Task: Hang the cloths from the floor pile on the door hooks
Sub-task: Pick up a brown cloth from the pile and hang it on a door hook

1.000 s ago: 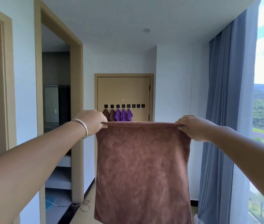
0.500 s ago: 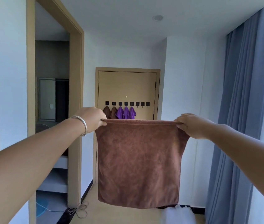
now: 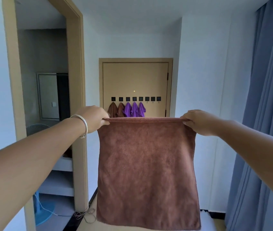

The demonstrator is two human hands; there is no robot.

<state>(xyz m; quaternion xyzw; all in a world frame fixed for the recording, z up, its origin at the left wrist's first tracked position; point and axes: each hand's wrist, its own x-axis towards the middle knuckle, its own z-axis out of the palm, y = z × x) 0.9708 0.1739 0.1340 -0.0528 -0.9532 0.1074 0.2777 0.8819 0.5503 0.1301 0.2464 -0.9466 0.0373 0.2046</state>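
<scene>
A brown cloth hangs flat in front of me, stretched by its top edge. My left hand, with a silver bangle on the wrist, pinches the top left corner. My right hand pinches the top right corner. Down the hall stands a tan door with a row of black hooks. Two brown cloths hang on the leftmost hooks and three purple cloths on those beside them. The three hooks at the right are bare. The floor pile is mostly hidden behind the held cloth.
An open doorway with a tan frame is on the left, with a blue fan base and loose cord on the floor. Blue curtains hang at the right. Something white lies on the floor behind the cloth.
The view has turned left and tilted down, away from the window. The door and hooks look nearer and the cloth's bottom edge now shows. Both hands keep their grip on the cloth.
</scene>
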